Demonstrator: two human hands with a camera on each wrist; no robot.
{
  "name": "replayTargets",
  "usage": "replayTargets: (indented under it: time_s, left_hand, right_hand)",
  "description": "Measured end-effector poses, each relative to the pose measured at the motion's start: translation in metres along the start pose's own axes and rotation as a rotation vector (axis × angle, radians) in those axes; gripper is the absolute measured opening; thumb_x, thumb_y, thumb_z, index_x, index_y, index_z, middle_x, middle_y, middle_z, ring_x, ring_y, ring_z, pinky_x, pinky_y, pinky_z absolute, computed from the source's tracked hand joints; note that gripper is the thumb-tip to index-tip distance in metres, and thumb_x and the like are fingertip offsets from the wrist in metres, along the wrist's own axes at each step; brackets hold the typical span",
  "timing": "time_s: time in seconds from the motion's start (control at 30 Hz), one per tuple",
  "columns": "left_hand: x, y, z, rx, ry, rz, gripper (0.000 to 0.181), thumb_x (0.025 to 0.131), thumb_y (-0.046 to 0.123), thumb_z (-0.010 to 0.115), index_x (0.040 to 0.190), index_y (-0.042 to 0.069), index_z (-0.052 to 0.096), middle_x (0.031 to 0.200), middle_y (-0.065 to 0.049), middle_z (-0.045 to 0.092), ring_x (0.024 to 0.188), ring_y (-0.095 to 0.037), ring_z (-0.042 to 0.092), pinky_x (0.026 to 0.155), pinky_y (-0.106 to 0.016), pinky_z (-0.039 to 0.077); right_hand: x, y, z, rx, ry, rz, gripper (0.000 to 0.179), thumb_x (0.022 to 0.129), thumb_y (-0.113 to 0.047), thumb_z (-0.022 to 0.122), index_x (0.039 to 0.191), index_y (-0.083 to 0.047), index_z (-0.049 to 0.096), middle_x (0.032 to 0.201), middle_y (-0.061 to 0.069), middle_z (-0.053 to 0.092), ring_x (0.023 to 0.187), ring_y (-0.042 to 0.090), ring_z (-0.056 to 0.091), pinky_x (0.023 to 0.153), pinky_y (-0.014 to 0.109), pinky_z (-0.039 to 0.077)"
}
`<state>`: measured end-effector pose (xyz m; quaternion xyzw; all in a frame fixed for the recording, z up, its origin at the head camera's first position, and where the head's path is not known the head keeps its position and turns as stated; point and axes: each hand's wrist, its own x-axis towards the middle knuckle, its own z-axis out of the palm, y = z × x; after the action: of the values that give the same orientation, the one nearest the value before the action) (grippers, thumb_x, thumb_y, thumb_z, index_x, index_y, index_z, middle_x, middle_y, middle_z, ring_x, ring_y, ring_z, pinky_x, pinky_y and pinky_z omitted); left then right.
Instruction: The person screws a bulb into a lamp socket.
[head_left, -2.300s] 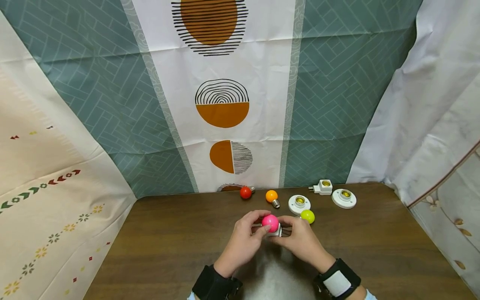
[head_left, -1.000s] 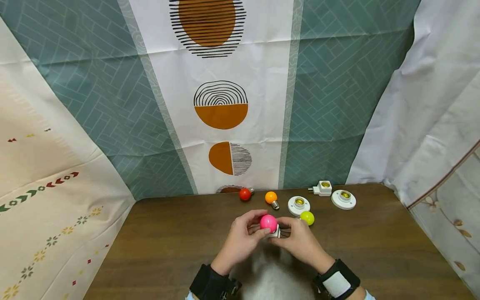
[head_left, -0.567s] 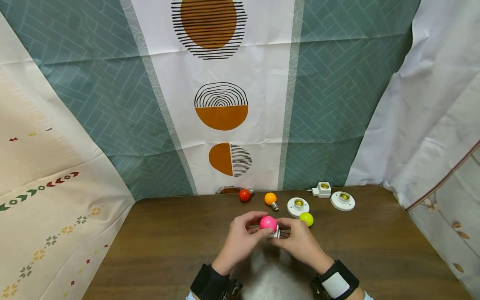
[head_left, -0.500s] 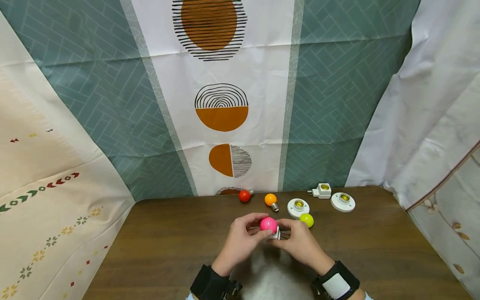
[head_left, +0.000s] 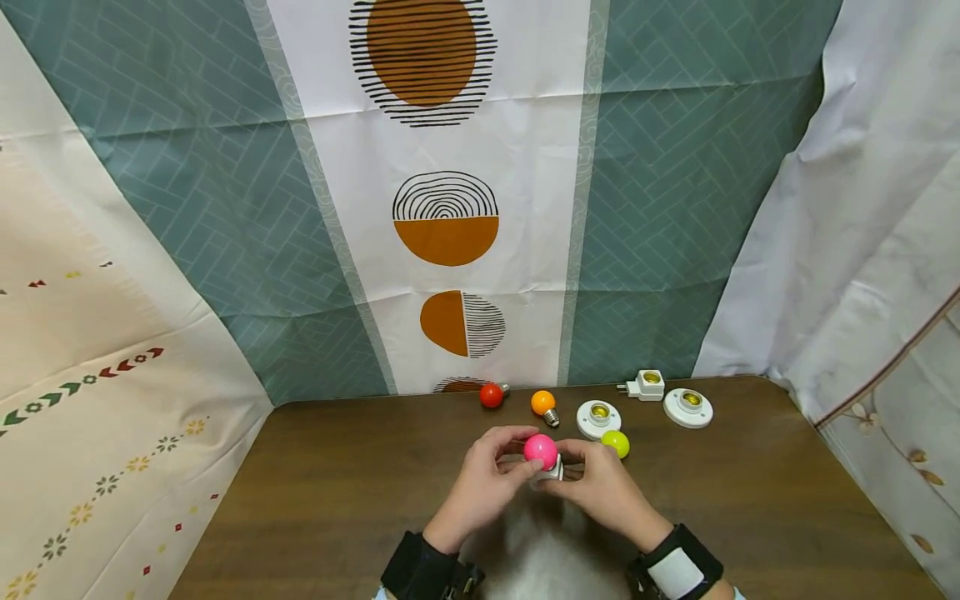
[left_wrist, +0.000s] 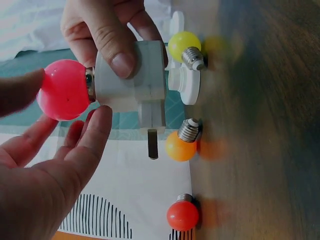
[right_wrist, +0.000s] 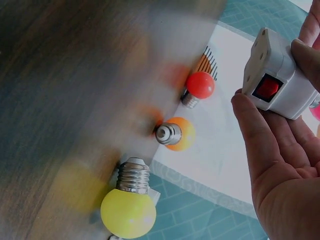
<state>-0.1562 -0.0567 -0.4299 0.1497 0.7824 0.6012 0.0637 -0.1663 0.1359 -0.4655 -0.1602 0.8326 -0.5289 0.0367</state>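
Observation:
Between thumb and fingers my left hand (head_left: pixel 480 483) holds a pink light bulb (left_wrist: pixel 65 92). A narrow band of the bulb's metal base shows at the mouth of a white plug-in lamp socket (left_wrist: pixel 131 75); the rest is hidden inside. My right hand (head_left: pixel 603 483) grips this socket, thumb on one side and fingers on the other. A flat metal prong (left_wrist: pixel 152 144) sticks out of the socket, and a red switch (right_wrist: pixel 268 88) shows on its face in the right wrist view. Both hands are close together above the table's middle.
Along the back of the brown table (head_left: pixel 337 475) lie a red bulb (head_left: pixel 491 395) and an orange bulb (head_left: pixel 543 403). A yellow-green bulb (head_left: pixel 616 443) lies by a round white socket (head_left: pixel 588 425). Farther right are another plug-in socket (head_left: pixel 645 385) and a second round socket (head_left: pixel 687 408).
Both hands keep their hold on the pink bulb and the socket in about the same place. The head view has tilted slightly, so the table's things appear a little lower.

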Motion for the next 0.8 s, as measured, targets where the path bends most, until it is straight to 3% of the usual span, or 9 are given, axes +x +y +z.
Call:
replayTargets:
  time_s: [0.33,0.63,0.8]
  left_hand:
    - [0.0027,-0.0055,0.0026,-0.015,0.074,0.004,0.044,0.074,0.028,0.079,0.112,0.014,0.062,0.106,-0.001,0.065,0.091,-0.015,0.064,0.081,-0.024,0.054]
    - [-0.0003,-0.0079,0.0021,-0.006,-0.021,-0.002,0.04,0.08,0.013,0.073,0.118,0.013,0.06,0.11,-0.001,0.065,0.096,-0.014,0.062,0.082,-0.022,0.053]
    - [0.001,-0.0056,0.0013,-0.015,-0.031,0.007,0.04,0.08,0.017,0.073,0.117,0.017,0.06,0.112,-0.001,0.064,0.098,-0.014,0.062,0.084,-0.023,0.053]
  right_hand:
    - [0.0003,-0.005,-0.0011,-0.033,0.005,-0.011,0.041,0.071,-0.029,0.081,0.107,-0.017,0.066,0.103,-0.001,0.069,0.088,0.014,0.066,0.08,0.036,0.055]
    - [-0.0026,0.004,0.0002,-0.034,-0.032,-0.009,0.041,0.072,-0.033,0.08,0.107,-0.017,0.066,0.104,-0.001,0.069,0.091,0.009,0.065,0.079,0.03,0.056]
    - [-0.0007,0.002,0.0007,-0.057,-0.005,-0.04,0.039,0.072,-0.033,0.08,0.105,-0.019,0.067,0.101,-0.004,0.069,0.088,0.007,0.065,0.079,0.029,0.056]
